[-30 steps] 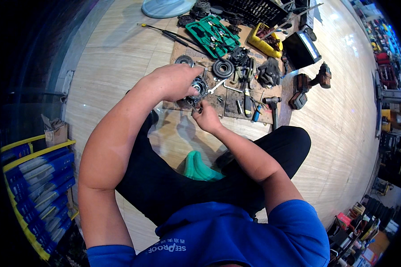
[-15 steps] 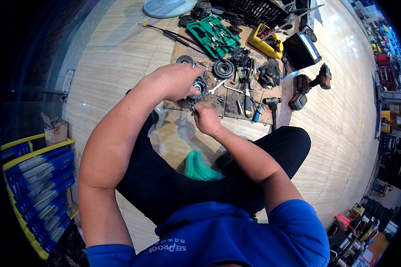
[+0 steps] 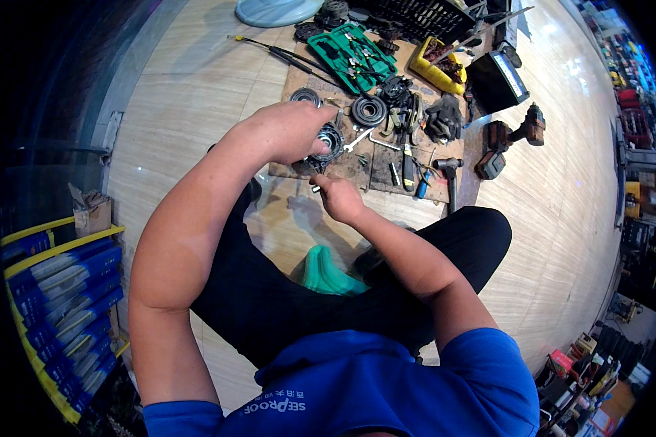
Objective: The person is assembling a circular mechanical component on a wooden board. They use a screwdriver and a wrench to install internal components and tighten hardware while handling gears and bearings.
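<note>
On the stained cardboard [image 3: 357, 171], a round metal part with a ringed centre [image 3: 333, 140] sits under my left hand [image 3: 288, 132]. That hand reaches over it from the left, thumb and fingers gripping its near side. Just below, my right hand [image 3: 340, 198] is closed around a small metal tool with a shiny round end [image 3: 315, 189]; most of the tool is hidden in the fist. Right of the round part lie an open-end wrench [image 3: 355, 141] and a black pulley [image 3: 369, 111]. Another ringed pulley [image 3: 305, 97] shows beyond my left wrist.
A green tool case [image 3: 328, 58] lies open at the back. Farther right are a yellow tray [image 3: 436, 71], a black battery [image 3: 497, 81], dark gloves [image 3: 443, 120], a hammer [image 3: 450, 175] and a cordless power tool [image 3: 530, 127]. A green stool [image 3: 322, 271] stands between my legs.
My right fist has turned slightly and dropped a little away from the round part, so the tool's shiny end now shows. My left hand stays on the part.
</note>
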### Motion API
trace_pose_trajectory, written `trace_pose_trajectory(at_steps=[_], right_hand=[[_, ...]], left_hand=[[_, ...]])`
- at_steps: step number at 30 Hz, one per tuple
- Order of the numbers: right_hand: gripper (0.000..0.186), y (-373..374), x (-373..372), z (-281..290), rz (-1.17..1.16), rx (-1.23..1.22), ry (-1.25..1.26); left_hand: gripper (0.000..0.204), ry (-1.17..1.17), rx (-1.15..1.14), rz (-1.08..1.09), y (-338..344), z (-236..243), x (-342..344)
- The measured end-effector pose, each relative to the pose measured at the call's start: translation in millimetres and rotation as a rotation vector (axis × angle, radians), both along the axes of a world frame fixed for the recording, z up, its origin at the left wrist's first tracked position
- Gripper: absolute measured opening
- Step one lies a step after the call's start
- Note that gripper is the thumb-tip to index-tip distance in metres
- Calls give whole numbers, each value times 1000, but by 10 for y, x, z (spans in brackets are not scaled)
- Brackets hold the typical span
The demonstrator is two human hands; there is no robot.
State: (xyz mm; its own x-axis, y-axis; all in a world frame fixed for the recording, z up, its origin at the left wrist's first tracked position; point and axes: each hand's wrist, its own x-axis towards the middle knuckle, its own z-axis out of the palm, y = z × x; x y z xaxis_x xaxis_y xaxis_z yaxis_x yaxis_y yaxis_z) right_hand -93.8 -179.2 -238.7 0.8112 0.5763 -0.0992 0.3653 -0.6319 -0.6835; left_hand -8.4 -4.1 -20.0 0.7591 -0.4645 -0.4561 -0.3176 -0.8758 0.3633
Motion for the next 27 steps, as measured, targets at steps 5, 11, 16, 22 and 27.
trace_pose_trajectory(at_steps=[5, 11, 16, 22, 27], right_hand=[[29, 25, -49, 136, -20, 116, 26], [36, 25, -41, 157, -44, 100, 71], [47, 21, -71, -23, -98, 241, -40], [44, 11, -48, -59, -297, 645, 668], [45, -76, 6, -17, -266, 757, 936]], left_hand=[[71, 7, 12, 13, 7, 11, -16], [71, 16, 9, 10, 5, 16, -5], [71, 18, 16, 10, -14, 34, -6], [66, -35, -8, -4, 12, -28, -12], [60, -131, -51, -27, 53, -103, -32]])
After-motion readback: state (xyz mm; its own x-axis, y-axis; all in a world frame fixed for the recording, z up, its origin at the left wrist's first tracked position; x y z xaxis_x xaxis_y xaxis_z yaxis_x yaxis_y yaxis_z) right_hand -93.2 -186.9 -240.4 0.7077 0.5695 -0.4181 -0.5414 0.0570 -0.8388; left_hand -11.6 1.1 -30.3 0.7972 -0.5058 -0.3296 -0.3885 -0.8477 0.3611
